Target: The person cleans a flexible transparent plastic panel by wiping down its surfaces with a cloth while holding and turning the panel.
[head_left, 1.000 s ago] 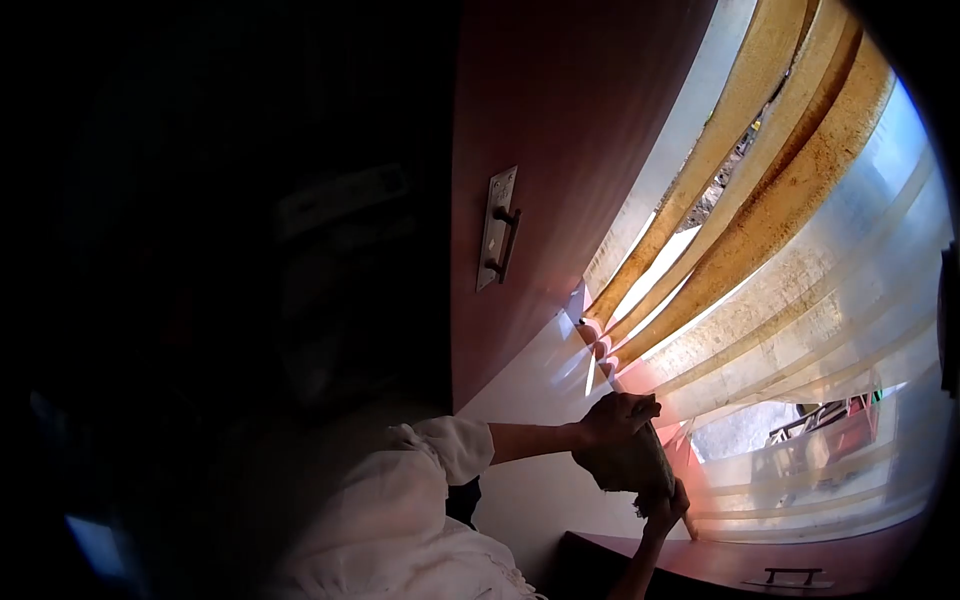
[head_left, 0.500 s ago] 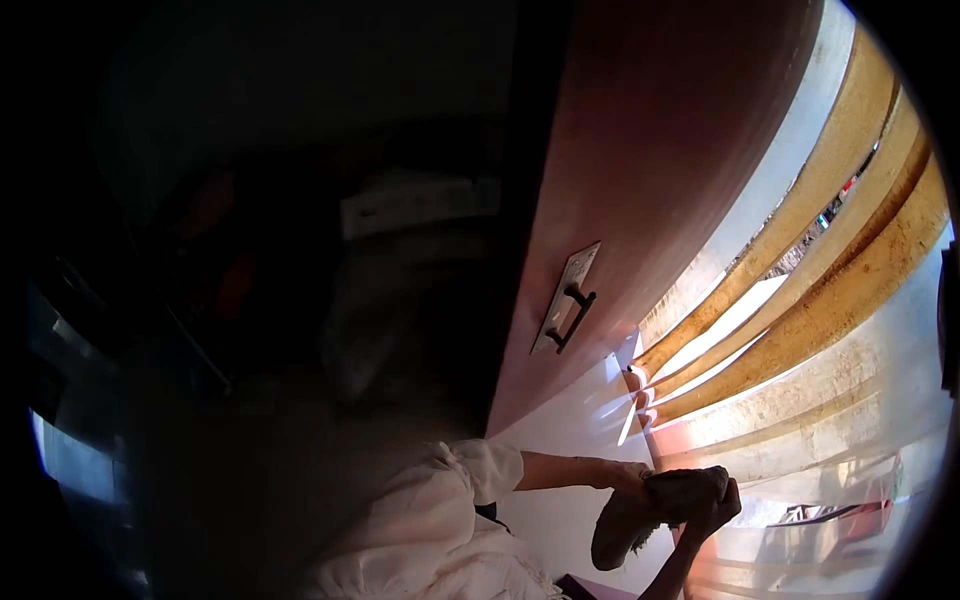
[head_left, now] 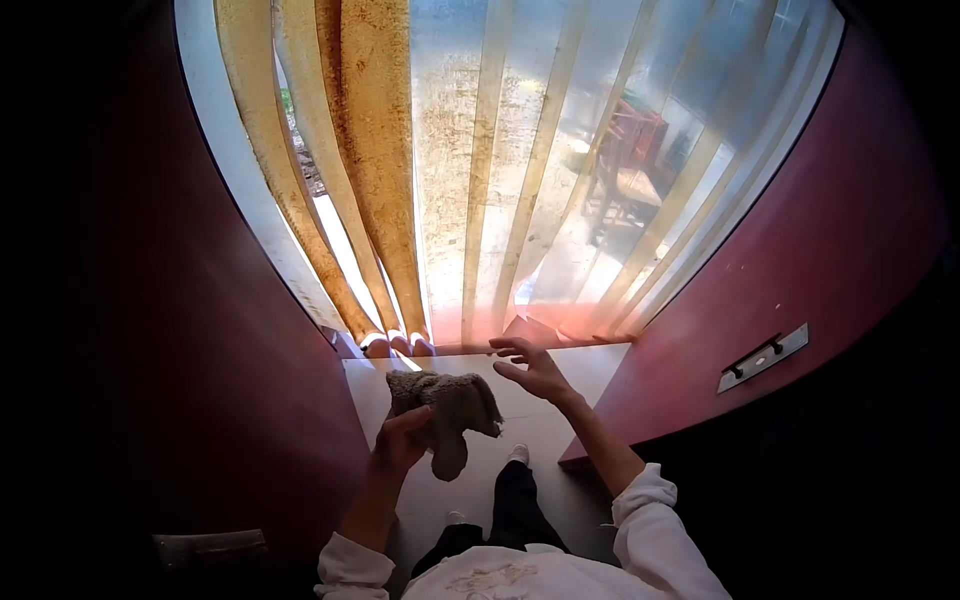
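A thick, fuzzy, grey-brown cloth is held up in the left hand, in front of the person's body and above the pale floor. It is bunched along the top, with one rounded end hanging down and a ragged edge on the right side. The left thumb presses on the near side of the cloth; the other left fingers are mostly hidden, so I cannot tell exactly how they lie.

The right hand is just beside the cloth, apart from it and holding nothing, its fingers loosely spread and the thumb away from them.

Below the hands are dark trousers, a light shoe and a white shirt. Ahead, brownish-yellow strips hang at the left of the doorway, with see-through plastic to their right. A reddish door stands on the right, bearing a dark handle on a metal plate.
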Action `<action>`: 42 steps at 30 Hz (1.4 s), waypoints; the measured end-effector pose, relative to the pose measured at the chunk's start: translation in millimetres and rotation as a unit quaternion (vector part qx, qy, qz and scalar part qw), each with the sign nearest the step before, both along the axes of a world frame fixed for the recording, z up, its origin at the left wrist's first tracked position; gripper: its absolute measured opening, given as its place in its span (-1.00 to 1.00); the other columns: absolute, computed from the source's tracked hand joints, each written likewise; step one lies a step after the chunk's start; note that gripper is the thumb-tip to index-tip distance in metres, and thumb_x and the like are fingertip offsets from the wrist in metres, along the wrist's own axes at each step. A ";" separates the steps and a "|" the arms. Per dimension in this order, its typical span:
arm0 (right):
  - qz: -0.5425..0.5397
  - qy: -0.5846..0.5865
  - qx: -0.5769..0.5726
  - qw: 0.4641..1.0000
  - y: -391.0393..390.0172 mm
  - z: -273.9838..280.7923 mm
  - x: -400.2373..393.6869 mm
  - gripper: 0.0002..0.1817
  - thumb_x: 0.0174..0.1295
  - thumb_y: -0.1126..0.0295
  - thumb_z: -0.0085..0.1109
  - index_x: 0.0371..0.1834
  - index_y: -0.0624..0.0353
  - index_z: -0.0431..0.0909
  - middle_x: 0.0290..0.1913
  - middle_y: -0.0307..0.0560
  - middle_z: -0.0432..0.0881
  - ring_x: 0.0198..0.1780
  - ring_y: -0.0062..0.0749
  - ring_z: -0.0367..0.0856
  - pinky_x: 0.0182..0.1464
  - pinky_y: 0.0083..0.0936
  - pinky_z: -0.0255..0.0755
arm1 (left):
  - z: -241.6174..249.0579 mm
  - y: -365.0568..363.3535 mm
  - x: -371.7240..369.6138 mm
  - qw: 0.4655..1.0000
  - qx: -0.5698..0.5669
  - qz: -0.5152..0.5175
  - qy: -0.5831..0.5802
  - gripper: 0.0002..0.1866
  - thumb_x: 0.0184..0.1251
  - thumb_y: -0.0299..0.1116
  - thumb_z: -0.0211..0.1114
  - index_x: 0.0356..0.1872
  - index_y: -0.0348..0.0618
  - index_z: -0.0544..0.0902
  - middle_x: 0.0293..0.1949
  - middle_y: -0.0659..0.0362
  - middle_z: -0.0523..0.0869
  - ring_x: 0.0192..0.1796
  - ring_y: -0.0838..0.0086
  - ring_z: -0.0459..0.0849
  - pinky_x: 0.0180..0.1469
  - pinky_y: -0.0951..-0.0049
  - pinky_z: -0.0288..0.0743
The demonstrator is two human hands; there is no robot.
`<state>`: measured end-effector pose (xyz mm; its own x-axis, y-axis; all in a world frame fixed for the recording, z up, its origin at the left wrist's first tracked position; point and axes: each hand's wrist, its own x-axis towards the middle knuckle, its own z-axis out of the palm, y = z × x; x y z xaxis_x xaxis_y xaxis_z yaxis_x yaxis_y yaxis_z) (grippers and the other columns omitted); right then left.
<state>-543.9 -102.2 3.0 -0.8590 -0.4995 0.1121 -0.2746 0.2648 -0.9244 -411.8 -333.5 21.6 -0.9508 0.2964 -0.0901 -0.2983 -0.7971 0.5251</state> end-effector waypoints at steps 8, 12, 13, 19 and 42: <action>-0.095 0.052 -0.033 0.994 24.2 20.0 -189.9 -0.46 0.19 0.23 0.12 0.24 0.15 0.32 0.20 0.03 0.43 0.14 -0.15 0.47 0.08 -0.31 0.42 | -5.6 37.3 -119.8 0.989 -0.066 0.114 0.068 -0.47 0.11 -0.40 0.18 0.16 -0.27 0.30 0.07 0.03 0.47 0.18 0.25 0.42 0.28 0.24 0.23; -0.061 0.061 -0.040 0.996 6.1 43.2 -290.9 -0.37 0.19 0.18 0.13 0.29 0.19 0.23 0.26 0.03 0.36 0.16 -0.11 0.46 0.10 -0.31 0.40 | -11.7 37.7 -170.4 0.984 -0.075 0.161 0.028 -0.50 0.15 -0.37 0.15 0.15 -0.26 0.31 0.07 0.01 0.48 0.17 0.24 0.43 0.27 0.23 0.25; -0.061 0.070 -0.031 0.995 1.1 44.2 -316.7 -0.37 0.18 0.17 0.13 0.29 0.19 0.24 0.26 0.03 0.37 0.15 -0.12 0.47 0.10 -0.31 0.41 | -8.1 36.9 -181.4 0.982 -0.087 0.169 -0.001 -0.51 0.17 -0.34 0.14 0.14 -0.26 0.32 0.07 0.01 0.48 0.16 0.24 0.44 0.25 0.23 0.27; -0.288 0.082 -0.065 0.952 42.7 26.0 -443.1 -0.71 0.13 0.30 0.16 -0.14 0.24 0.61 -0.23 -0.04 0.68 -0.18 -0.42 0.63 -0.10 -0.56 0.45 | -14.1 21.8 -215.7 0.959 -0.083 0.250 -0.103 -0.55 0.19 -0.36 0.15 0.10 -0.28 0.36 0.05 0.00 0.50 0.14 0.22 0.47 0.22 0.21 0.32; -0.274 0.010 -0.299 0.914 115.4 -18.5 -428.7 -0.68 0.25 0.16 0.14 -0.44 0.22 0.60 -0.37 -0.12 0.67 -0.39 -0.55 0.60 -0.30 -0.65 0.46 | 6.7 -14.1 -391.9 0.967 -0.232 0.107 -0.023 -0.56 0.19 -0.42 0.12 0.12 -0.28 0.37 0.05 0.06 0.52 0.14 0.31 0.47 0.25 0.26 0.30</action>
<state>-972.7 13.2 -15.5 -0.9567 0.1605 0.2429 -0.2707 -0.1834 -0.9450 -803.7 -347.6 28.3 -0.9779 0.0115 -0.2089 -0.1837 -0.5252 0.8309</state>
